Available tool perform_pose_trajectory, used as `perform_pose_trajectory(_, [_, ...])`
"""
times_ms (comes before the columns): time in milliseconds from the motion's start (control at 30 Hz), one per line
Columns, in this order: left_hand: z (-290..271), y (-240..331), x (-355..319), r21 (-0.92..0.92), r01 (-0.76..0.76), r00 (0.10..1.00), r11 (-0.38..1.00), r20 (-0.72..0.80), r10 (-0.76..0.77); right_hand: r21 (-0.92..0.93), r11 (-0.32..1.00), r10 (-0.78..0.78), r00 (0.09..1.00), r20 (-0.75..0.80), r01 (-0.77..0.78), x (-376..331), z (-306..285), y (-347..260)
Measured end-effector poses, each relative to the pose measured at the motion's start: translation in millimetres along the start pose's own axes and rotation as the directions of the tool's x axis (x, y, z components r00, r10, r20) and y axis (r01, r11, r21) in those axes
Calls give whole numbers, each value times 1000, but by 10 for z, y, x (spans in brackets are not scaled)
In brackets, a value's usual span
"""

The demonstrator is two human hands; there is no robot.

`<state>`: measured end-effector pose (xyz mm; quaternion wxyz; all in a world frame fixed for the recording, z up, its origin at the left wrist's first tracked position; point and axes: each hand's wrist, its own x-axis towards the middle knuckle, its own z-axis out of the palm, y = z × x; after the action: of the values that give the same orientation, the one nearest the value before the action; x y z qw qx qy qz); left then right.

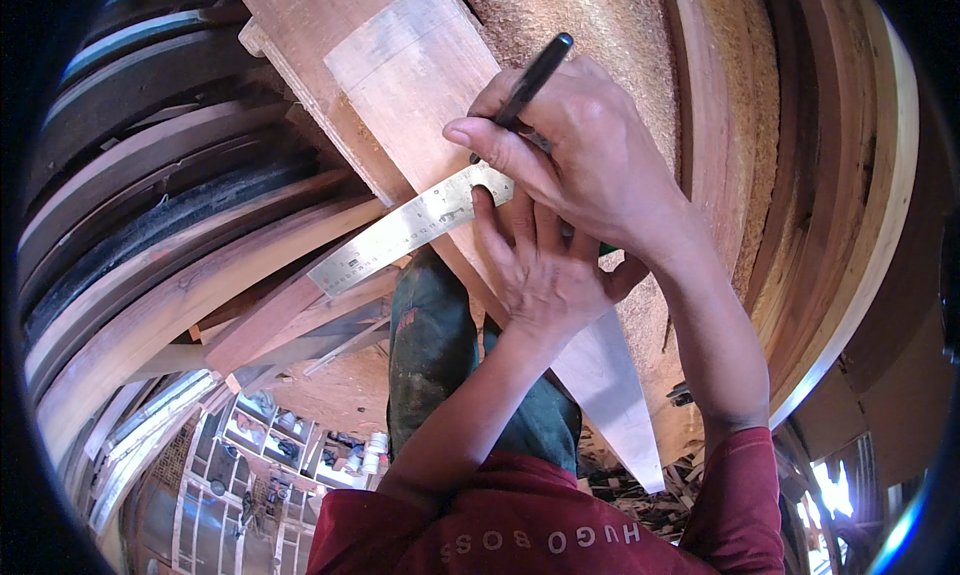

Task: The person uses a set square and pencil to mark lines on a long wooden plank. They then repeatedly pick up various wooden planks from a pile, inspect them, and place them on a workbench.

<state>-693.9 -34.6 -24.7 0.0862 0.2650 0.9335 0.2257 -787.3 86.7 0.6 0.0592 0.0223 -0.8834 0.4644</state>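
The board [410, 55] runs diagonally ahead of you. Across it lies the ruler [400, 230], its outer end jutting past the board's left edge. Your left hand [545, 275] rests over the board, fingers at the ruler's inner end; your right hand [590, 135] is above the board, just beyond the left, with the pen [535, 80]. Planks [200, 275] lie left of the board, sawdust [600, 15] right of it, and beams [830, 165] farther right. Your leg [430, 335] is on the board's near left; shelves [250, 425] stand well beyond that side.
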Motion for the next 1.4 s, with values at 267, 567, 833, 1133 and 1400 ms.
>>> perform_pose_trajectory(267, [-56,77,107,-28,68,997,997,-32,-69,-271,963,20,997,69,-1,-12,-401,32])
perform_pose_trajectory(567, [-65,65,85,-38,56,998,998,-25,-57,-97,995,20,997,68,-14,-3,-150,70])
perform_pose_trajectory(833, [-152,-63,44,-143,-88,982,986,-181,61,-11,906,422,905,-46,-423,-456,-633,297])
perform_pose_trajectory(1133, [-1076,-1032,-554,82,-88,992,993,97,80,464,711,506,843,186,-529,-1383,-424,-455])
perform_pose_trajectory(1400, [-1780,-1435,-2013,-128,-151,840,980,505,196,470,705,579,814,52,-531,-2905,487,-1707])
